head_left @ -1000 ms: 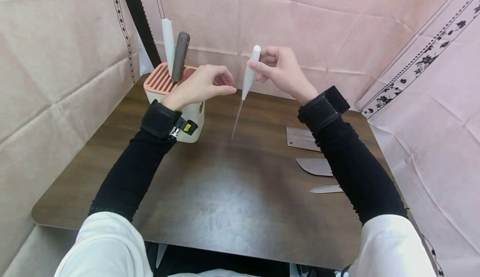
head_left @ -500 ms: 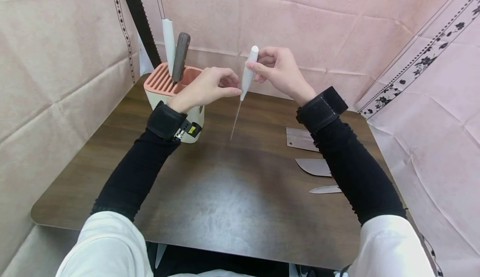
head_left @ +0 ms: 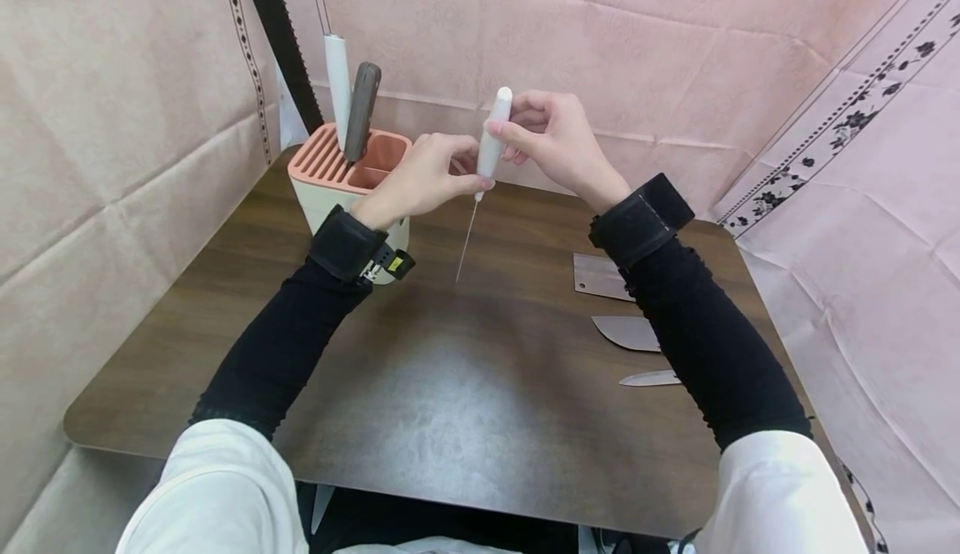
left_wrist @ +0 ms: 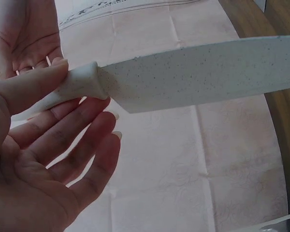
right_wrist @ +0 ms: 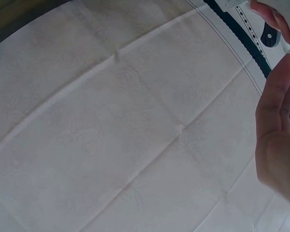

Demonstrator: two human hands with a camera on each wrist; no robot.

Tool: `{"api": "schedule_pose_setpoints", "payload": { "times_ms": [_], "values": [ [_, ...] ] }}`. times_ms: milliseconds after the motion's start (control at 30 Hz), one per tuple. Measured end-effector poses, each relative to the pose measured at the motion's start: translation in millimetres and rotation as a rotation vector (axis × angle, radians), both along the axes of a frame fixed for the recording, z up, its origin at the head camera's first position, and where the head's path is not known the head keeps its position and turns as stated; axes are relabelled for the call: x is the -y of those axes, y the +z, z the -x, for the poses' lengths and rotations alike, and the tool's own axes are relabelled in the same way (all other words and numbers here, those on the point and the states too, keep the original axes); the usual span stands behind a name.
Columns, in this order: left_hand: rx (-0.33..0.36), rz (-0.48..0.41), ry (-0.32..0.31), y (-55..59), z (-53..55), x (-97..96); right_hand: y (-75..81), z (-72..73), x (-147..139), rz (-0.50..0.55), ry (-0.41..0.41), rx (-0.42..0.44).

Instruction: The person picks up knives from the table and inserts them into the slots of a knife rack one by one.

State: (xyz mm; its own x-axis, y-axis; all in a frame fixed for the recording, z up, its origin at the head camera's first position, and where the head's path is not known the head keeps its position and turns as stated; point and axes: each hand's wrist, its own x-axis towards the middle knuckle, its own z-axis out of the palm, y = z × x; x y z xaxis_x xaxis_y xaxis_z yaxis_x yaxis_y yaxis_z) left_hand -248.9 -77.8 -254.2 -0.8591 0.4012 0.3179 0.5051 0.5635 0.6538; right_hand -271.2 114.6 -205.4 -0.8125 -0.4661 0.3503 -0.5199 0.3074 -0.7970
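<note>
A kitchen knife (head_left: 492, 139) with a white handle hangs above the table, tilted with its blade down. In the left wrist view its pale speckled blade (left_wrist: 203, 72) shows broadside. My right hand (head_left: 557, 137) pinches the upper handle between thumb and fingers. Lower down, near the blade, my left hand (head_left: 426, 175) grips the handle, thumb on one side and fingertips on the other. Behind the left hand stands a cream knife holder (head_left: 324, 204) with a coral slotted top. A white handle (head_left: 337, 79) and a grey handle (head_left: 363, 104) stick up from it.
On the right side of the brown table (head_left: 450, 421) lie a cleaver blade (head_left: 602, 277), a wide knife blade (head_left: 628, 333) and a narrow knife blade (head_left: 649, 378). My right forearm hides their other ends. Pink cloth (head_left: 637, 46) hangs behind the table.
My left hand has moved right from beside the knife and now grips its lower handle. The knife and right hand have shifted slightly left.
</note>
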Motion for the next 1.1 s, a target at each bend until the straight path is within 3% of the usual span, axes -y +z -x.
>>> {"api": "schedule_pose_setpoints", "payload": {
  "times_ms": [133,367,833,1100],
  "values": [
    [-0.009,-0.003,-0.013,3.7,-1.8,2.8,-1.4,-1.5,-3.8,0.022,0.008,-0.014],
    [-0.046,0.014,0.032,13.4,-2.5,11.1,-6.5,-2.2,-12.0,0.014,-0.009,-0.029],
    [-0.102,0.004,0.097,44.7,-12.2,25.3,-17.4,1.9,-22.9,0.010,-0.030,-0.002],
    [-0.118,-0.010,0.140,56.8,-14.1,27.7,-23.2,4.7,-24.4,0.011,-0.028,0.001]
  ]
}}
